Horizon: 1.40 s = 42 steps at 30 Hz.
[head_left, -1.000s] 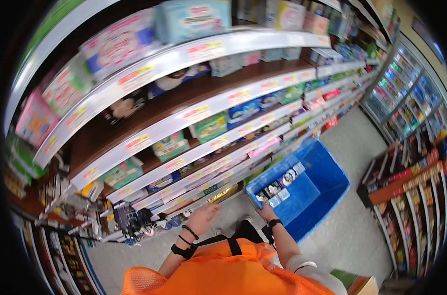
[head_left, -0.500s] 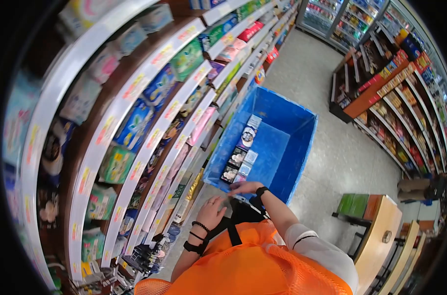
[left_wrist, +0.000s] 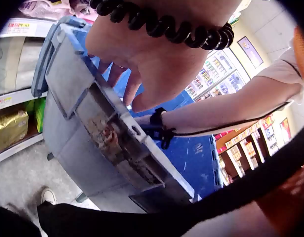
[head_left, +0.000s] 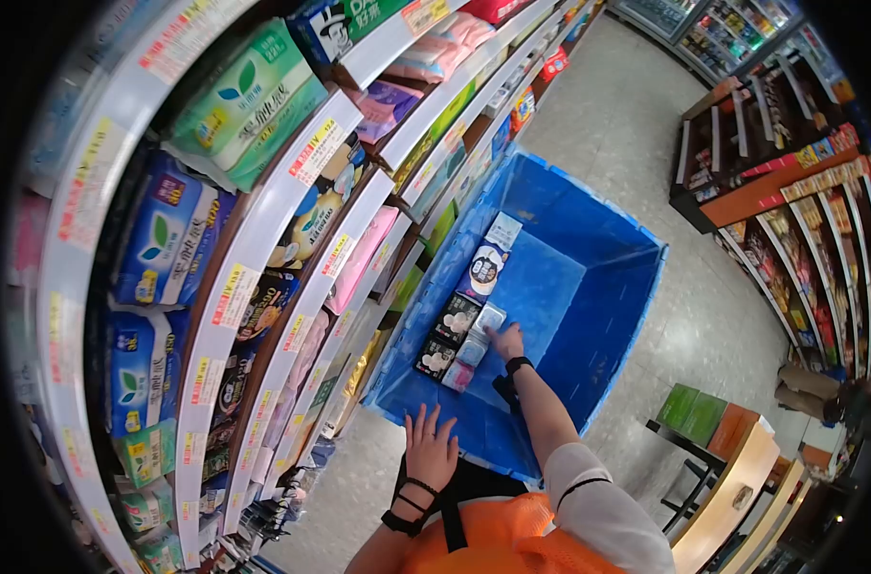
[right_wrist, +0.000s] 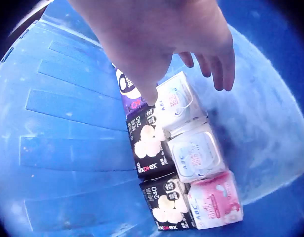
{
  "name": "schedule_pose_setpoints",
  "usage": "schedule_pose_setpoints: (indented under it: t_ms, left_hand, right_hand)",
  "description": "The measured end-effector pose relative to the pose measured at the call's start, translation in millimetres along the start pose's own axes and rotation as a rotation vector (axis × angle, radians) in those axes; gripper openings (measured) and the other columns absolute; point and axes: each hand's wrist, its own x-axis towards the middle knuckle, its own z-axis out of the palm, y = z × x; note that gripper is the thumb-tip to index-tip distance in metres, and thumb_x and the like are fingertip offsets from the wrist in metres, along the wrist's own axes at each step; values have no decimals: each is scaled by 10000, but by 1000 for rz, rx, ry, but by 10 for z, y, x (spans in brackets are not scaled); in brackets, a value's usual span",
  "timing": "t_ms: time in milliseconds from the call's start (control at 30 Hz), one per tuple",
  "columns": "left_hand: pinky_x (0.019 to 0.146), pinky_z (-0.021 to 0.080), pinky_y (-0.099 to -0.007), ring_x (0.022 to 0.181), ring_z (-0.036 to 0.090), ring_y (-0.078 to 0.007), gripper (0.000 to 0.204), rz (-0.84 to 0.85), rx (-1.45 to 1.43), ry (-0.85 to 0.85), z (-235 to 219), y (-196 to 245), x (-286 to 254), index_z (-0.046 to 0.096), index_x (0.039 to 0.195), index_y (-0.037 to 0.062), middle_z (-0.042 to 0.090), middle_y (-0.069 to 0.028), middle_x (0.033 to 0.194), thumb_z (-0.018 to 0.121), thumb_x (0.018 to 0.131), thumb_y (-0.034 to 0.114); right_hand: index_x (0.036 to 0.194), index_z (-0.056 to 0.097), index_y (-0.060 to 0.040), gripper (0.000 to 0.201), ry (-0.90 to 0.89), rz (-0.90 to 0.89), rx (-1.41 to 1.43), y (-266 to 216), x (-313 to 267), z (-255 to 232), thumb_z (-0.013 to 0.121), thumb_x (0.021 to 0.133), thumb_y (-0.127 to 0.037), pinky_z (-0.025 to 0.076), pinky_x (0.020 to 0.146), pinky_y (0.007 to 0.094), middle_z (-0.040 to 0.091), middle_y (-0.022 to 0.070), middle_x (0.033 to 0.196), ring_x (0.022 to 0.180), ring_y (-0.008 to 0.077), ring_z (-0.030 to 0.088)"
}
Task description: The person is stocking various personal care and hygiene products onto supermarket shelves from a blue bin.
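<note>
My right hand (head_left: 507, 342) reaches down inside a blue plastic tote (head_left: 589, 206). In the right wrist view its thumb (right_wrist: 150, 93) is at the edge of a white ABC sanitary pad pack (right_wrist: 179, 104), and the other fingers extend past the pack's far side. Beside that pack stand another white pack (right_wrist: 196, 155), a pink and white pack (right_wrist: 216, 202), and black Kotex packs (right_wrist: 149, 145). A purple Kotex pack (head_left: 484, 272) stands farther along the row. My left hand (head_left: 431, 448), fingers spread, hovers at the tote's near rim (left_wrist: 115, 106).
Shelves (head_left: 234, 297) with blue pad packs (head_left: 167, 230) and green packs (head_left: 254, 105) run along the left, close to the tote. A snack rack (head_left: 790, 191) stands right, and a wooden stand (head_left: 732, 488) at lower right. Grey floor (head_left: 589, 105) extends ahead.
The view has swung right and closer to the tote. My right hand has moved from the near rim down inside to the packs; my left hand has come to the near rim.
</note>
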Motion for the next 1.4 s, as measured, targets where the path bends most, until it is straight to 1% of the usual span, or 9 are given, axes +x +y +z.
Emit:
schedule_pose_setpoints:
  t_ms: [267,433,567,633,700,767,1000,1233,1400]
  left_hand:
    - [1154,88,-616,1365,376,-294,302,-2,18,-32,102,76,-41,635,1160,126,506,-121,1376,595,874,212]
    - [1165,106,-581,1362,369,-322,312,-10,-69,-35,-33,80,-19,613,1196,150,477,-128,1393,593,897,237]
    - [1166,162,-539,1358,368,-332,328,-5,-126,31,-235,13,13,601,1216,148,473,-135,1391,592,906,257]
    - [1151,225,-520,1350,371,-344,338,1,-161,55,-373,-11,54,596,1223,142,478,-145,1378,597,908,265]
    - [1111,311,-495,1305,420,-347,351,76,-86,136,-589,-8,167,583,1221,114,493,-156,1352,599,901,260]
    - [1092,344,-459,1300,423,-359,438,77,-234,163,-840,27,261,525,1298,97,465,-168,1384,621,903,260]
    - [1051,403,-427,1297,424,-382,838,273,-372,595,-1857,531,430,268,1446,-20,393,-251,1408,763,818,230]
    - [971,445,-389,1179,541,-326,413,421,-491,850,-2741,716,345,532,1237,24,540,-180,1302,677,859,102]
    - [985,448,-387,1201,535,-332,447,503,-447,821,-3166,715,109,544,1225,43,517,-173,1335,722,830,150]
  right_hand:
    - [1461,194,-9,1076,56,27,84,-32,425,452,792,705,-486,438,1017,451,403,321,1384,1205,470,502]
    - [1484,168,-30,1066,83,-13,152,-196,51,157,778,705,-427,441,1000,469,394,359,1359,1179,484,505]
    - [1495,205,-81,1003,167,7,436,-61,19,106,746,737,-454,468,973,462,421,298,1368,1178,448,517]
    - [1476,250,-87,878,-87,19,831,-252,-386,-241,705,804,-425,505,927,454,434,217,1386,1176,393,529]
    - [1350,410,-80,528,-303,-121,978,-499,-784,-616,575,924,-345,542,828,437,590,99,1197,1055,266,607]
    - [1250,482,-88,385,-498,-165,1047,-723,-1188,-930,556,939,-302,543,831,418,604,77,1175,1036,245,614]
    - [1280,474,-21,407,-767,-415,1058,-1500,-2762,-1547,599,938,-201,504,897,307,605,75,1161,1040,166,607]
    - [1234,493,-25,399,-773,-681,1036,-2083,-3766,-1949,575,975,-317,534,857,320,597,77,1150,1064,178,608]
    - [1238,476,-8,453,-710,-773,921,-2336,-4138,-2113,612,942,-322,507,895,364,590,98,1185,1095,191,590]
